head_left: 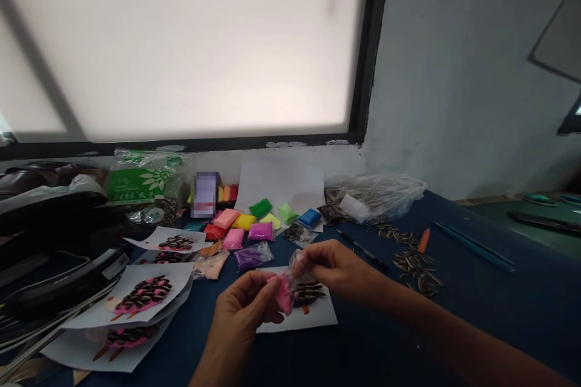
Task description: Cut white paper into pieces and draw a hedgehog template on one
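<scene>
My left hand (247,302) pinches a lump of pink modelling clay (284,295) between thumb and fingers. Clear plastic wrapping (297,265) around the clay's upper end is gripped by the fingertips of my right hand (329,263). Both hands meet above a white sheet of paper (324,314), which bears a dark shape with striped sunflower seeds (308,291) and an orange-brown bit below it. My hands partly hide this sheet.
Finished-looking seed pictures (145,296) lie at left beside black equipment and cables (68,290). Behind are coloured clay packets (261,231) and a green seed bag (140,184). Loose seeds (417,266), an orange stick (424,240), a pen (363,249) and tweezers (474,246) lie right.
</scene>
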### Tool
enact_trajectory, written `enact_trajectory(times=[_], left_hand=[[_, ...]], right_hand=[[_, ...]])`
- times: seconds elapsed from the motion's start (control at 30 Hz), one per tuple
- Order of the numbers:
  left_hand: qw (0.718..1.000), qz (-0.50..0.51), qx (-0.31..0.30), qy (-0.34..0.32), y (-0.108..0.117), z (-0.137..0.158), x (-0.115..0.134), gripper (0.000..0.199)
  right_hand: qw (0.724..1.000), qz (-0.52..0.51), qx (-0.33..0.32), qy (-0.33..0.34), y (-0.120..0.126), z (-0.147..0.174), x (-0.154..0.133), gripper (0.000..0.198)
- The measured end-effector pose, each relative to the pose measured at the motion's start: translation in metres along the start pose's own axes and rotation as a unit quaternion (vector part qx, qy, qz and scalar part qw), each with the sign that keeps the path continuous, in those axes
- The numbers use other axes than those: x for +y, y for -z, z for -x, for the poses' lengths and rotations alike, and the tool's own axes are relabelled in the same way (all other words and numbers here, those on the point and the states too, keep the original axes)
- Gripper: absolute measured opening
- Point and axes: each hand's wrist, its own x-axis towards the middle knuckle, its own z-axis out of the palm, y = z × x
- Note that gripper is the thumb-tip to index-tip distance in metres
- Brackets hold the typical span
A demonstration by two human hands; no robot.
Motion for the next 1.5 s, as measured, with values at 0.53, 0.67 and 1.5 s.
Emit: enact_trajectory(times=[0.53, 0.67, 1.5], left_hand=[[0.999, -0.022, -0.024, -0.042, 0.011, -0.008, -0.005, 0.045], [0.998, -0.028, -0.040, -0.044, 0.014, -0.010, -0.007, 0.046], [0.994, -0.074, -0.080, -0.010, 0.014, -0.007, -0.002, 0.045]], right_hand=[[0.993, -0.101, -0.043, -0.034, -0.009, 0.000, 0.006, 0.030], [0.993, -0.115, -0.011, -0.025, -0.015, 0.000, 0.009, 0.022], [0.994, -0.099, 0.028, -0.028, -0.016, 0.003, 0.008, 0.017]])
